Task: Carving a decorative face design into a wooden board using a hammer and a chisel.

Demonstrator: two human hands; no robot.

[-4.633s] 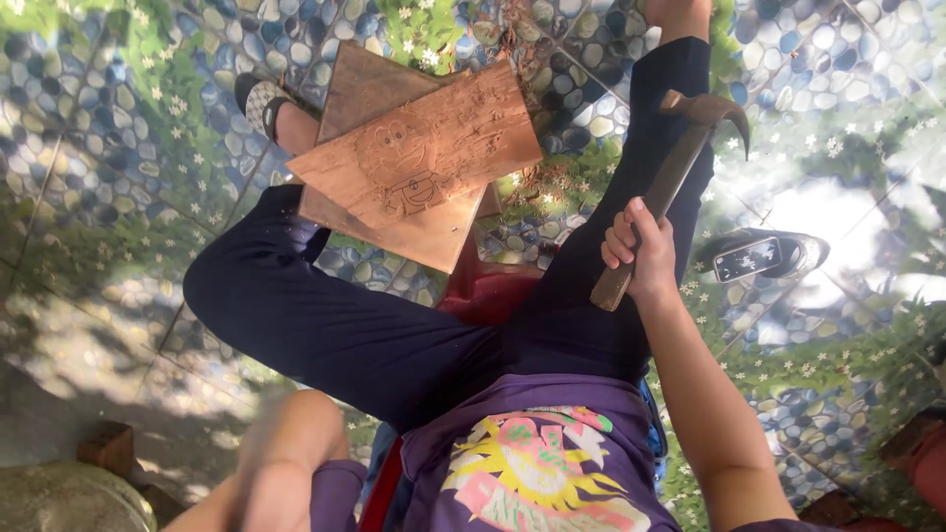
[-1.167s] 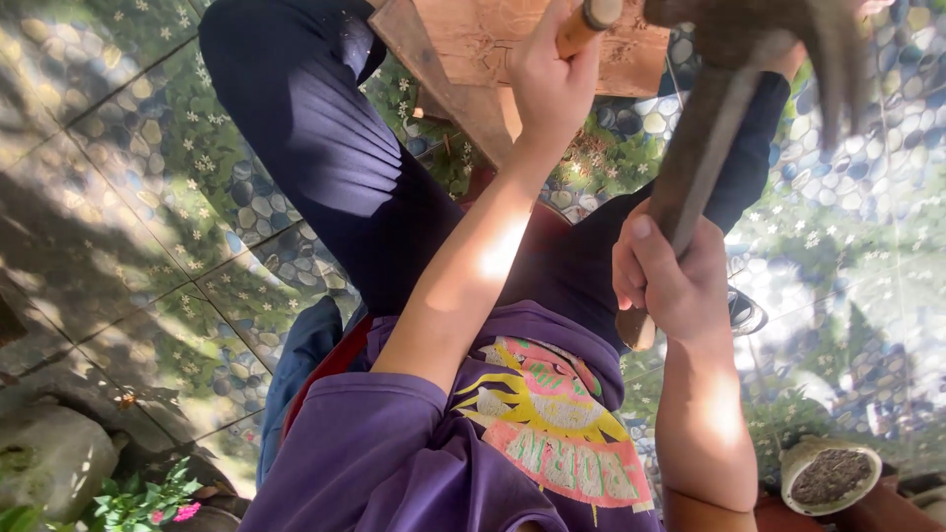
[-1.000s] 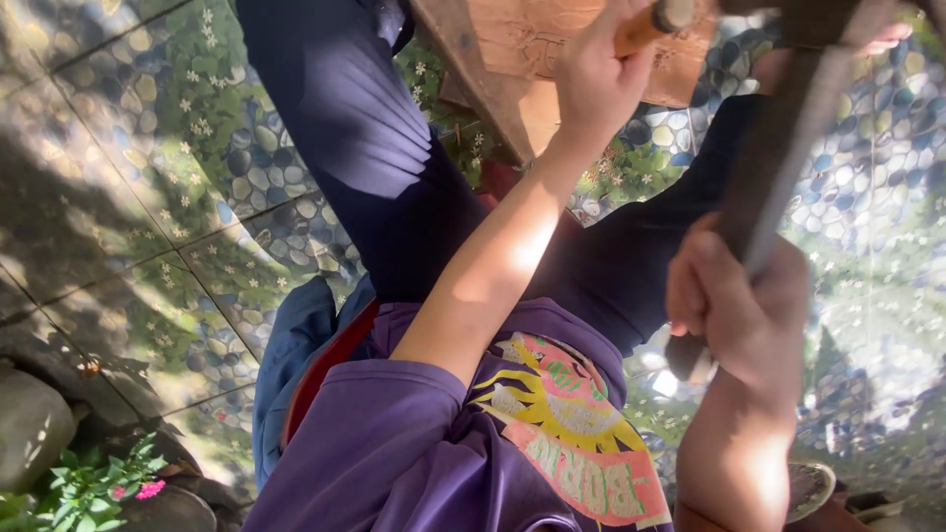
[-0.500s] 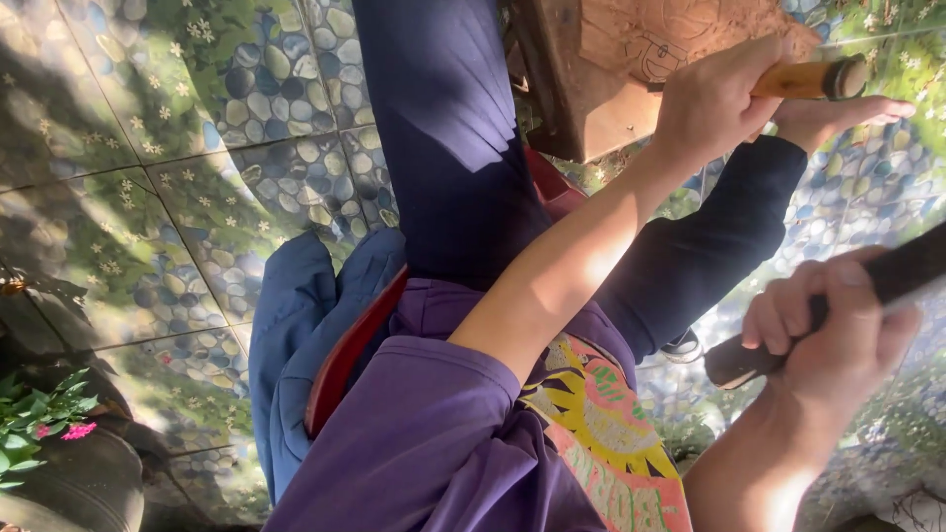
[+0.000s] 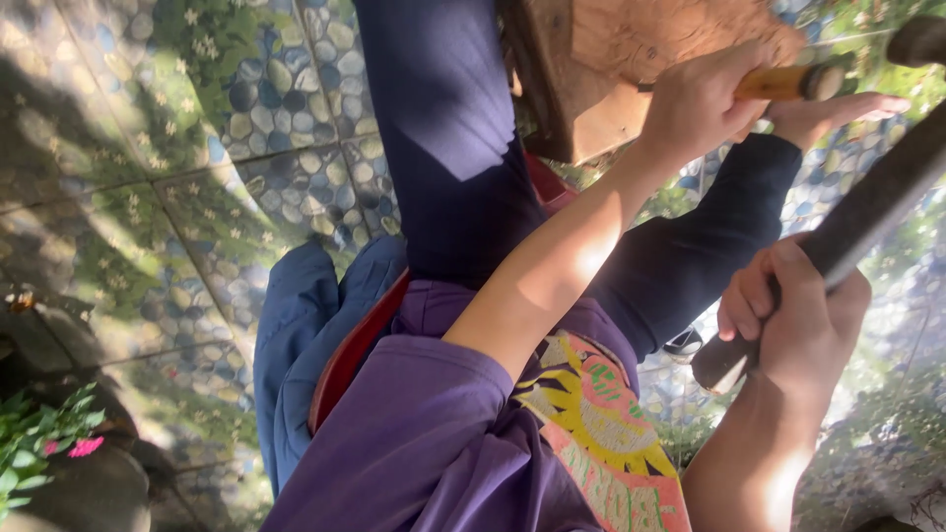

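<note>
Gripping a yellow-handled chisel (image 5: 788, 83) against the wooden board (image 5: 641, 59), left hand (image 5: 700, 99) stays clenched; right hand (image 5: 798, 325) clenches the dark hammer handle (image 5: 847, 232).

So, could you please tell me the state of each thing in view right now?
Left hand: closed around the chisel handle.
Chisel: held against the wooden board.
Wooden board: resting at the person's legs, tilted.
Right hand: gripping the hammer handle.
Hammer: raised, apart from the chisel.

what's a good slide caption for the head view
Left hand sets a yellow-handled chisel on a wooden board; right hand grips a hammer handle.
</note>
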